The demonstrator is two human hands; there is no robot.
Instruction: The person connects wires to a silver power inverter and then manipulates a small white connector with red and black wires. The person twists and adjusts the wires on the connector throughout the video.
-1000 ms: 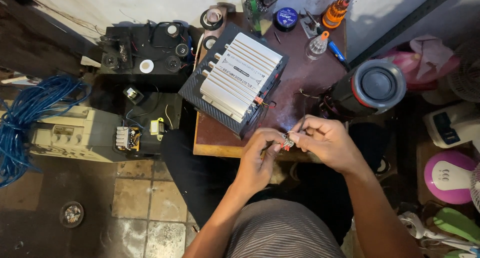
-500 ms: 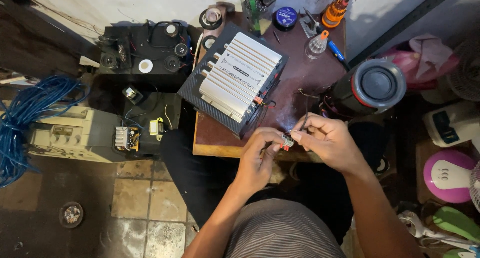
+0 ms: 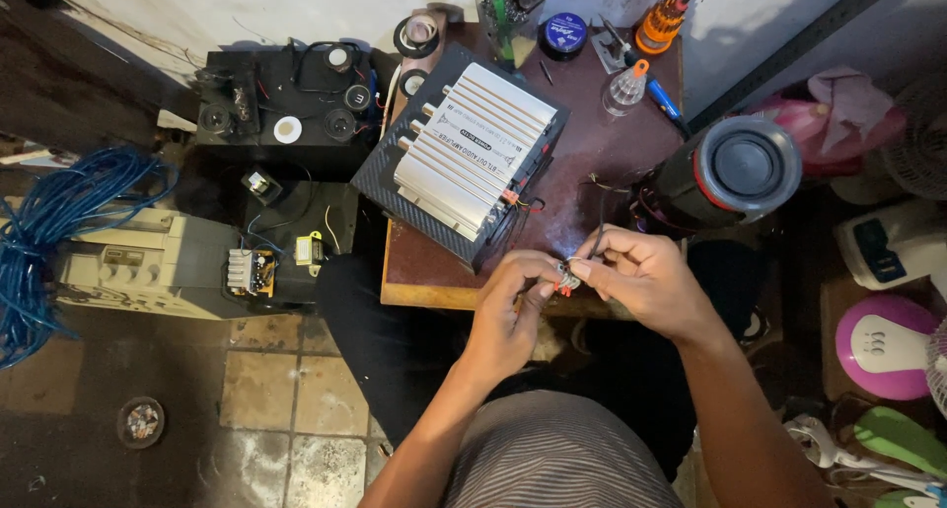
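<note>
Both hands meet at the front edge of the small brown surface (image 3: 592, 163). The left hand (image 3: 513, 311) and the right hand (image 3: 641, 276) pinch one tiny part (image 3: 566, 277) between their fingertips, each grip pressed tight on it. The tiny part has little orange bits and sits just between the two hands. At 11 o'clock from the hands lies a silver box with ridges (image 3: 473, 163), tilted on the surface. At 2 o'clock lies a round black speaker (image 3: 735, 168). A blue cable bundle (image 3: 59, 222) lies far off at 9 o'clock.
</note>
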